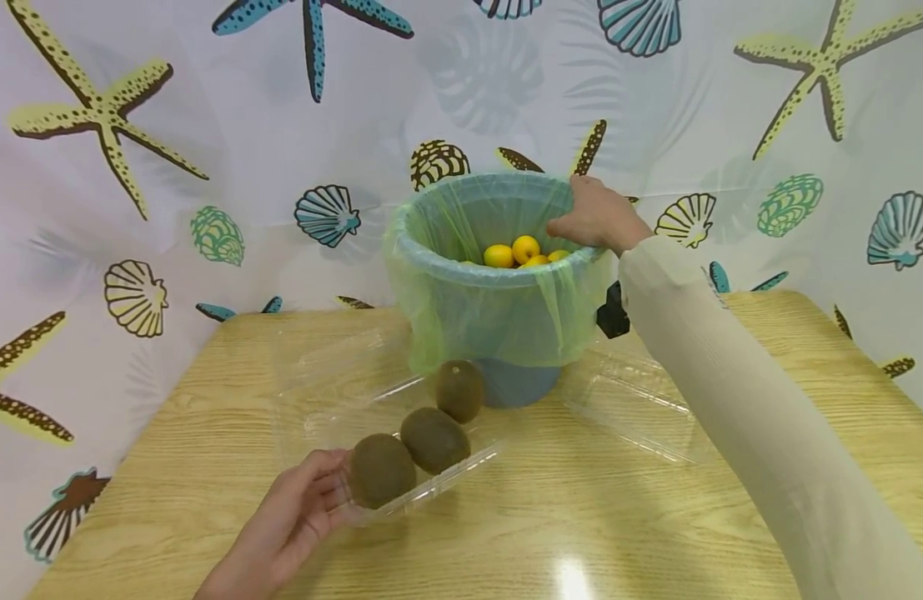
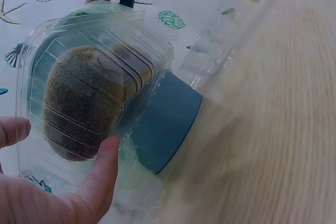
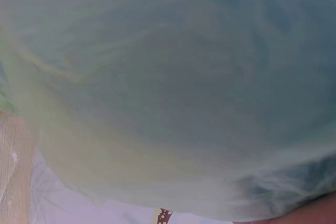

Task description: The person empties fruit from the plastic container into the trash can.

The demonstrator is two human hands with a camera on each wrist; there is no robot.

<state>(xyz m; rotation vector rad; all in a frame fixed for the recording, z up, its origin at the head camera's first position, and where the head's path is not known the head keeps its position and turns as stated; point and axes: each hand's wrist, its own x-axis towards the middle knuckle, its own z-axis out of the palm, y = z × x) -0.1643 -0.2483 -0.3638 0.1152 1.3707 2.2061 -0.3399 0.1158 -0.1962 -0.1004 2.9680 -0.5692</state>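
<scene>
My left hand (image 1: 299,512) grips the near left end of a clear plastic clamshell box (image 1: 461,472), its lid folded back. Three brown kiwis lie in a row in it: a near kiwi (image 1: 382,471), a middle kiwi (image 1: 434,439) and a far kiwi (image 1: 458,390) beside the bucket. In the left wrist view the box (image 2: 31,153) is tilted, fingertips against its wall. My right hand (image 1: 599,215) holds the right rim of a blue bucket (image 1: 517,382) lined with a thin green bag (image 1: 423,321). Yellow-orange fruits (image 1: 499,256) lie inside the bucket.
A second clear plastic box (image 1: 634,404) lies on the wooden table (image 1: 581,517) to the bucket's right, partly behind my right sleeve (image 1: 739,400). Behind the table hangs a white cloth (image 1: 258,150) printed with shells and starfish. The bucket's liner fills most of the right wrist view.
</scene>
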